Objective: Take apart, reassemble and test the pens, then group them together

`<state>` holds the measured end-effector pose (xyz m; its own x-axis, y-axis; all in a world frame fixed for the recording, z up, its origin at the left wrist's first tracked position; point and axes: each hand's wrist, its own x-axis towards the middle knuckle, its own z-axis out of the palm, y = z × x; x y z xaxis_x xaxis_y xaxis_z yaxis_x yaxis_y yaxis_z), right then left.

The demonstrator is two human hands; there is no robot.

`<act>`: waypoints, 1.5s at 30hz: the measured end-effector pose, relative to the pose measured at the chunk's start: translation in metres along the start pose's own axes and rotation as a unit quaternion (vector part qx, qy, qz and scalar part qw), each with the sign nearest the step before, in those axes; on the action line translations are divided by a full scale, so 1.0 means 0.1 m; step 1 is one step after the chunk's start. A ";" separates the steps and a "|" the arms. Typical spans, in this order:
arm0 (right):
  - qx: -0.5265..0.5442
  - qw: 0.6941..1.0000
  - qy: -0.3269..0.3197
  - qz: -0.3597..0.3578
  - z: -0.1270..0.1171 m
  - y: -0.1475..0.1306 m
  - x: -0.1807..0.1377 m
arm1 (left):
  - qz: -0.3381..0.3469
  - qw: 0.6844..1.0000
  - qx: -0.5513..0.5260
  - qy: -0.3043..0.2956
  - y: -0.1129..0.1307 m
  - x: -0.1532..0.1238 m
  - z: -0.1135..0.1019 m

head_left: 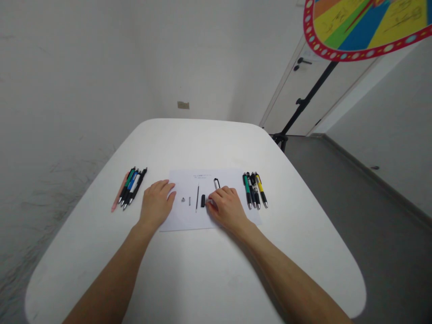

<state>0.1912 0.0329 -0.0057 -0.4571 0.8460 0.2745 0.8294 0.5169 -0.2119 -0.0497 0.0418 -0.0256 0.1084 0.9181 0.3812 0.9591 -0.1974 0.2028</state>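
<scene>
My left hand point(157, 201) lies open on the left edge of a white paper sheet point(178, 220), fingers spread, holding nothing. On the paper beside it are a small metal cone tip point(183, 199), a spring point(189, 201), a thin ink refill point(197, 198) and a short black rubber grip point(203, 200), set out in a row. My right hand point(227, 204) rests just right of the grip, its fingers bent and drawn together. What they pinch, if anything, is hidden. The clip end of a white pen barrel point(216, 183) shows beyond its knuckles; the rest is covered.
Several click pens point(131, 186) lie bunched left of the paper, one of them pink. More click pens point(254, 189) lie by its right edge. The white table point(202, 144) has rounded corners. A colourful prize wheel point(364, 27) on a black stand point(308, 99) rises behind right.
</scene>
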 end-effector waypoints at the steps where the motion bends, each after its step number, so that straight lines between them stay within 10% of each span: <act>1: 0.001 1.000 0.000 -0.002 0.00 0.00 0.00 | 0.001 1.000 -0.001 -0.001 0.00 0.00 0.00; 32: 0.196 0.979 -0.002 0.050 -0.11 0.48 -0.12 | 0.002 1.000 -0.015 -0.006 -0.01 -0.01 -0.01; 45: 0.082 0.996 -0.029 0.003 0.02 0.49 -0.14 | 0.000 1.000 -0.013 -0.011 0.00 -0.01 -0.04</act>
<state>0.2377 0.0470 -0.0221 -0.4741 0.8529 0.2186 0.7706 0.5221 -0.3656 -0.0505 0.0398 -0.0227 0.1149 0.9257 0.3605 0.9522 -0.2060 0.2254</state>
